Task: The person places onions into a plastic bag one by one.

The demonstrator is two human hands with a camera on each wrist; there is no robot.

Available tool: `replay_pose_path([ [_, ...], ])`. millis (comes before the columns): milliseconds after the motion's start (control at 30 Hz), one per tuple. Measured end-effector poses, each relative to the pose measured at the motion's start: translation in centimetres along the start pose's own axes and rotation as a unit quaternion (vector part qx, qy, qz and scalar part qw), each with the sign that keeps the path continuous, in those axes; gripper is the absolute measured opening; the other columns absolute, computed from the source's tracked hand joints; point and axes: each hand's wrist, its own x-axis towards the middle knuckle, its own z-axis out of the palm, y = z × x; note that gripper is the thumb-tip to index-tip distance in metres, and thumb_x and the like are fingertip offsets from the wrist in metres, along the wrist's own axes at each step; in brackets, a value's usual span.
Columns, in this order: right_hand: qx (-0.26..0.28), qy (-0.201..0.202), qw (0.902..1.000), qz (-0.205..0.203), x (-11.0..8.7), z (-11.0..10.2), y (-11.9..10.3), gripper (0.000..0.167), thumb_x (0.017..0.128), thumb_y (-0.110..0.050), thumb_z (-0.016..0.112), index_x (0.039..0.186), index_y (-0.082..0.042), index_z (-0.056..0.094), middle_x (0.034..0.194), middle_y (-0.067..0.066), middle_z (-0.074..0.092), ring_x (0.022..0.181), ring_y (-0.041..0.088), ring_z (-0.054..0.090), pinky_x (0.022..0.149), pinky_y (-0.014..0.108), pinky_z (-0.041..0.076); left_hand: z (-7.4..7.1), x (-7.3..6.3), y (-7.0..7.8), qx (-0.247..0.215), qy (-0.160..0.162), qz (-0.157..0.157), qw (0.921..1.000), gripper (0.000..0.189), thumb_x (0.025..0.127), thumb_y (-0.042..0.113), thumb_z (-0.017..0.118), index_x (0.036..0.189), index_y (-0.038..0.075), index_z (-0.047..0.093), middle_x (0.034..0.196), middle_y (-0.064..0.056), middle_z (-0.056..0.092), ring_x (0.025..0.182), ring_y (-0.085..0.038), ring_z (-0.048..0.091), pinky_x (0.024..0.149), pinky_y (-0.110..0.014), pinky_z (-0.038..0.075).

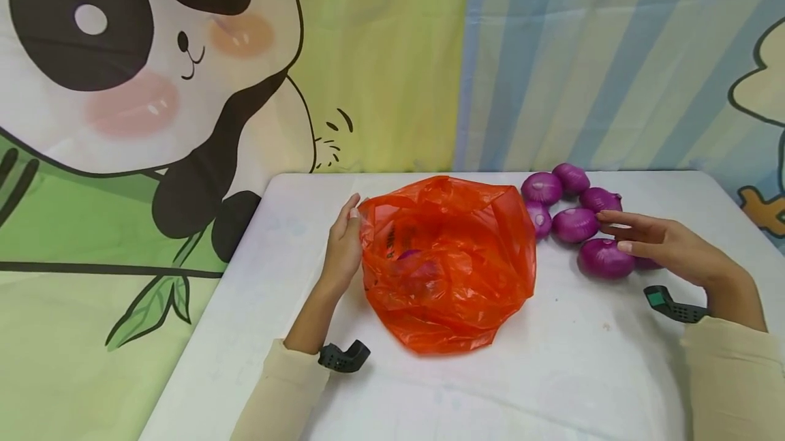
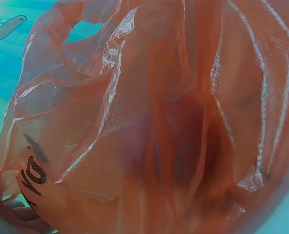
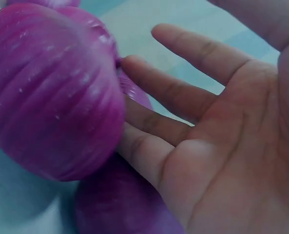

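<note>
An orange-red plastic bag stands with its mouth wide at the middle of the table. Through its thin film shows a purple onion. At the bag's left rim, my left hand holds the edge between thumb and fingers; in the left wrist view its fingers curl at the lower left. My right hand is over the onions on the right, fingers spread and palm bare. Nearest to it is a large purple onion, with fingertips right at its side; another onion lies below.
Several more purple onions cluster right of the bag, toward the table's back edge. A white cloth covers the table. Behind it hangs a curtain with a printed panda. Each wrist wears a black camera mount.
</note>
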Motion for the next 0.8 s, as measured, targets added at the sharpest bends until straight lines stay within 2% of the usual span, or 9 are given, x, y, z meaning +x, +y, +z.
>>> replay_pose_path([
  [167, 0.018, -0.022, 0.9995, 0.011, -0.06, 0.08, 0.13, 0.051, 0.098, -0.021, 0.059, 0.146, -0.016, 0.044, 0.138, -0.004, 0.051, 0.111, -0.012, 0.048, 0.085, 0.025, 0.049, -0.06, -0.07, 0.04, 0.001, 0.001, 0.003, 1.0000, 0.048, 0.107, 0.032, 0.031, 0.153, 0.020, 0.031, 0.135, -0.007, 0.048, 0.130, -0.021, 0.039, 0.113, -0.042, 0.029],
  [267, 0.020, -0.041, 0.9985, 0.029, -0.13, 0.07, 0.45, 0.048, 0.098, -0.023, 0.059, 0.142, -0.013, 0.046, 0.134, -0.001, 0.050, 0.107, -0.010, 0.049, 0.085, 0.035, 0.051, -0.07, -0.11, 0.09, -0.001, -0.001, 0.006, 1.0000, 0.047, 0.107, 0.032, 0.031, 0.152, 0.020, 0.033, 0.136, -0.006, 0.048, 0.128, -0.021, 0.041, 0.112, -0.042, 0.030],
  [333, 0.025, -0.057, 0.9977, 0.026, -0.05, 0.20, 0.56, 0.046, 0.097, -0.021, 0.060, 0.140, -0.011, 0.047, 0.132, 0.004, 0.049, 0.107, -0.005, 0.049, 0.083, 0.039, 0.053, -0.06, -0.15, 0.12, -0.002, -0.002, 0.007, 1.0000, 0.047, 0.107, 0.033, 0.032, 0.152, 0.020, 0.033, 0.140, -0.004, 0.046, 0.129, -0.021, 0.041, 0.111, -0.042, 0.031],
  [467, 0.043, -0.096, 0.9942, 0.021, 0.22, 0.58, 0.40, 0.051, 0.093, -0.018, 0.065, 0.140, -0.011, 0.047, 0.132, 0.013, 0.045, 0.108, 0.002, 0.049, 0.081, 0.041, 0.055, -0.07, -0.21, 0.11, -0.005, -0.002, 0.010, 0.9999, 0.047, 0.106, 0.034, 0.032, 0.152, 0.020, 0.034, 0.146, -0.001, 0.043, 0.132, -0.020, 0.040, 0.112, -0.041, 0.031],
  [600, 0.042, -0.125, 0.9909, 0.026, 0.38, 0.85, 0.09, 0.050, 0.091, -0.019, 0.068, 0.137, -0.008, 0.050, 0.128, 0.012, 0.051, 0.107, 0.001, 0.050, 0.083, 0.039, 0.054, -0.04, -0.23, 0.06, -0.010, -0.002, 0.015, 0.9998, 0.047, 0.107, 0.033, 0.032, 0.151, 0.017, 0.035, 0.147, -0.002, 0.043, 0.134, -0.019, 0.038, 0.112, -0.040, 0.029],
  [800, 0.037, -0.134, 0.9899, 0.026, 0.29, 0.94, -0.27, 0.049, 0.089, -0.019, 0.070, 0.132, -0.007, 0.051, 0.124, 0.010, 0.052, 0.106, 0.001, 0.050, 0.081, 0.036, 0.054, 0.11, -0.18, 0.12, -0.004, -0.003, 0.026, 0.9996, 0.047, 0.107, 0.032, 0.032, 0.150, 0.014, 0.036, 0.149, -0.004, 0.042, 0.136, -0.019, 0.038, 0.113, -0.039, 0.028],
])
